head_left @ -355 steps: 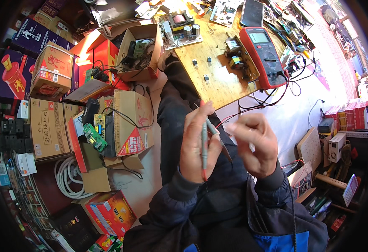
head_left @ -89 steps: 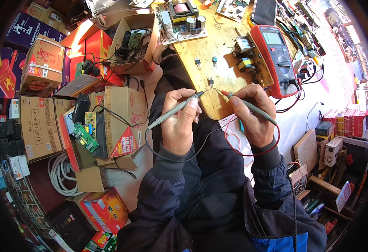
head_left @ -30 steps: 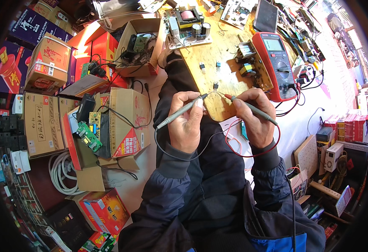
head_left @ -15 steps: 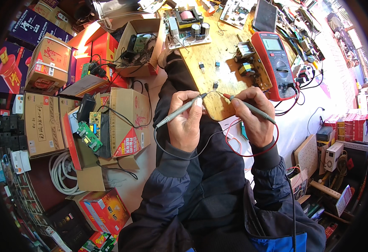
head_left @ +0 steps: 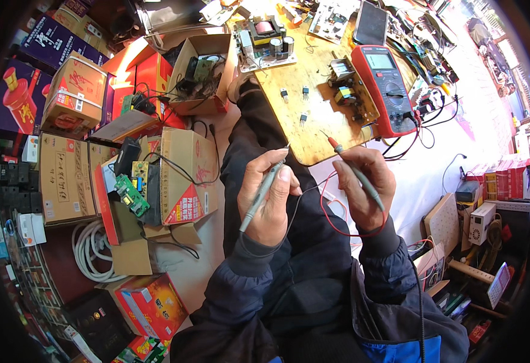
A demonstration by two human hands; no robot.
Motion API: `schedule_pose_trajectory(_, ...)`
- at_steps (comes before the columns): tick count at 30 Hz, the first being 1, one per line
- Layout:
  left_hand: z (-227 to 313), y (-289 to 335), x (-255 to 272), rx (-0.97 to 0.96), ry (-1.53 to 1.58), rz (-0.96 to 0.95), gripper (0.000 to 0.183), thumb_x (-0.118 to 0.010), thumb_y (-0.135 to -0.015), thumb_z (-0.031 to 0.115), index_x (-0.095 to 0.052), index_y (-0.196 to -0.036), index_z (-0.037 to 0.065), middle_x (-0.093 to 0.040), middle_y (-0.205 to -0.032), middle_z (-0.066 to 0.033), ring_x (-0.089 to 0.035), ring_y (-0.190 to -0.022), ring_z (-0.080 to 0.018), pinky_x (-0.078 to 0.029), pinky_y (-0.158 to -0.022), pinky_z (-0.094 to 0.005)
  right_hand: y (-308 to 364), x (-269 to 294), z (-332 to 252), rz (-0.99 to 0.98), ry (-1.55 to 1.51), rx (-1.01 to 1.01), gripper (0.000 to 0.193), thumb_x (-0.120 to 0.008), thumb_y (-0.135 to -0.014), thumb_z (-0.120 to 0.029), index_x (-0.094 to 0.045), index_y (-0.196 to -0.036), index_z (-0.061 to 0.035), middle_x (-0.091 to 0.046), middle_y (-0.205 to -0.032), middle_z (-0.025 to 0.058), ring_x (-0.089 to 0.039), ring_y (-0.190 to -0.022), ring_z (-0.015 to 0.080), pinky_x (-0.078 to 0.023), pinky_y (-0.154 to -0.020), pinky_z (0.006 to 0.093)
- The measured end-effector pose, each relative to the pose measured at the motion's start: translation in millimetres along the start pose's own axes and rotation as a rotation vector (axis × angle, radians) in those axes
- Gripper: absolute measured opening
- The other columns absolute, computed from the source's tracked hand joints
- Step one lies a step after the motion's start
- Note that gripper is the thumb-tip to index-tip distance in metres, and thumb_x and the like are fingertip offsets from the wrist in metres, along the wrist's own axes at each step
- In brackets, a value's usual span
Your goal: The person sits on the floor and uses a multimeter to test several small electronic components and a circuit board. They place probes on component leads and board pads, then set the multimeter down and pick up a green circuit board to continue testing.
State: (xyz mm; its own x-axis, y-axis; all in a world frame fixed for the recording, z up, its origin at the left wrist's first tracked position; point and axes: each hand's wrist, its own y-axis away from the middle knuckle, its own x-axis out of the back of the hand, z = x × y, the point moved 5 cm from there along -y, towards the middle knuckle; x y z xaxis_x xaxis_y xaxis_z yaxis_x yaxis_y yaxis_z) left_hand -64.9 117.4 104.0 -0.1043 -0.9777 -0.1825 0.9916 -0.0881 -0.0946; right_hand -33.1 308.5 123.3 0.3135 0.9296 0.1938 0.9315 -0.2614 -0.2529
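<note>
My left hand is closed around a grey test probe, its tip pointing up and away from me. In my right hand is a second grey probe with a red collar, its thin metal tip over the near part of the wooden board. Both tips are apart from the nearest transistor, a small black three-legged part. Beyond it lie two more transistors. A red and grey multimeter lies at the board's right side, with leads plugged in at its near end.
Beside the multimeter is a circuit board with several parts. Farther back sit a larger power board and a dark phone-like slab. Open cardboard boxes with electronics crowd the left. Thin probe leads loop over my lap.
Both hands have drawn back toward me, and the probe tips have come away from the nearest transistor's legs. The left probe now points more steeply upward. The view has shifted slightly.
</note>
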Motion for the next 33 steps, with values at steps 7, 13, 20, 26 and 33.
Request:
schedule_pose_trajectory(7,9.9,6.6,-8.8,0.066,0.119,-0.129,0.054,-0.053,-0.104,0.001,-0.039,-0.156,0.0,-0.062,-0.126,-0.0148,-0.065,-0.1,-0.0147,-0.055,-0.086,-0.0276,13.7,3.8,-32.1,-0.011,-0.016,0.146,0.042,-0.069,-0.091,0.01,-0.063,-0.131,-0.0014,-0.075,-0.104,0.0109,-0.073,-0.09,0.0163,-0.056,-0.081,0.0288)
schedule_pose_trajectory(13,19.9,14.9,-20.3,0.211,0.46,-0.383,0.087,-0.044,-0.089,-0.012,-0.013,-0.168,0.006,-0.03,-0.168,-0.0177,-0.052,-0.137,-0.0233,-0.046,-0.105,-0.0331,27.6,-11.8,-74.4,-0.347,0.161,0.424,0.063,-0.065,-0.074,0.014,-0.067,-0.135,-0.0027,-0.071,-0.13,0.0163,-0.064,-0.126,0.0405,-0.05,-0.103,0.0452)
schedule_pose_trajectory(20,30.9,30.7,-21.8,0.36,0.77,-0.442,0.076,-0.055,-0.099,0.005,-0.02,-0.166,0.0,-0.033,-0.166,-0.0179,-0.038,-0.151,-0.028,-0.029,-0.125,-0.0398,36.9,-22.3,-78.1,-0.309,0.44,0.453,0.061,-0.07,-0.071,0.006,-0.072,-0.13,-0.0107,-0.069,-0.135,0.01,-0.054,-0.138,0.0406,-0.045,-0.108,0.0476)
schedule_pose_trajectory(26,25.9,36.0,-23.7,0.346,0.747,-0.308,0.06,-0.056,-0.109,0.012,-0.032,-0.163,0.001,-0.051,-0.153,-0.0162,-0.053,-0.139,-0.0263,-0.042,-0.116,-0.0383,37.0,-20.3,-71.7,-0.231,0.297,0.415,0.058,-0.068,-0.073,0.008,-0.072,-0.129,-0.0072,-0.067,-0.134,0.0137,-0.054,-0.136,0.0439,-0.043,-0.113,0.0501)
schedule_pose_trajectory(33,29.2,38.0,-27.9,0.335,0.686,-0.395,0.061,-0.05,-0.108,0.004,-0.026,-0.164,0.004,-0.054,-0.148,-0.0203,-0.058,-0.135,-0.0324,-0.044,-0.117,-0.0451,26.3,-6.9,-63.7,-0.122,0.039,0.247,0.058,-0.065,-0.075,0.009,-0.066,-0.132,-0.0034,-0.062,-0.132,0.0217,-0.062,-0.124,0.0378,-0.048,-0.107,0.0423)
